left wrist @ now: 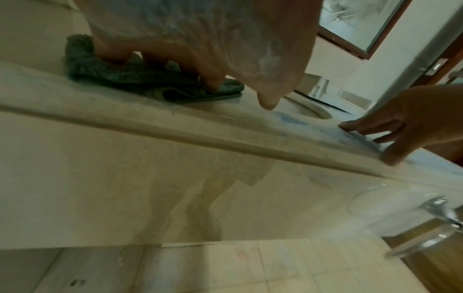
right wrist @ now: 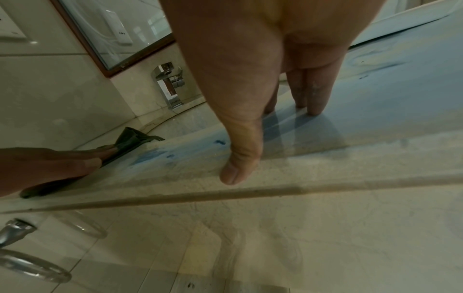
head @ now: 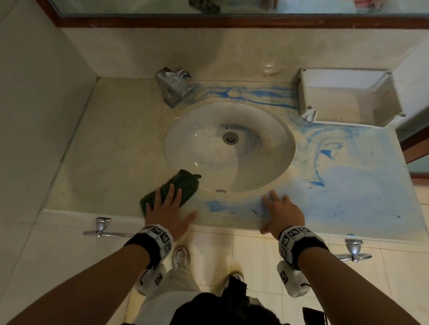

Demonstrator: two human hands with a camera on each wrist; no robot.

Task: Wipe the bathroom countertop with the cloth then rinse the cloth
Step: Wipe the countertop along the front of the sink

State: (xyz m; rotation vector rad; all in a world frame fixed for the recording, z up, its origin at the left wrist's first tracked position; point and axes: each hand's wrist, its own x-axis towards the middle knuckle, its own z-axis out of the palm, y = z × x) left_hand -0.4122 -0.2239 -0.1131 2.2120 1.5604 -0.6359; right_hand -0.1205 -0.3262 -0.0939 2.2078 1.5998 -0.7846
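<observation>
The left hand (head: 168, 211) lay flat, fingers straight and spread, pressing a folded dark green cloth (head: 178, 188) onto the countertop (head: 113, 140) at the near left rim of the sink (head: 228, 148); the cloth's far end reached over the basin's edge. The right hand (head: 282, 212) rested open on the near edge of the counter, just right of the sink, fingers splayed on a pale blue smear (head: 346, 186), thumb along the front lip. Blue streaks covered the right side of the counter and ran along its far edge behind the basin. A chrome faucet (head: 174, 86) stood at the far left of the sink. A shallow white plastic tray (head: 347, 95) sat in the far right corner, over part of the stained surface. A wood-framed mirror (head: 219, 8) hung on the far wall. Two chrome towel rings (head: 102, 228) were fixed below the counter's front.
</observation>
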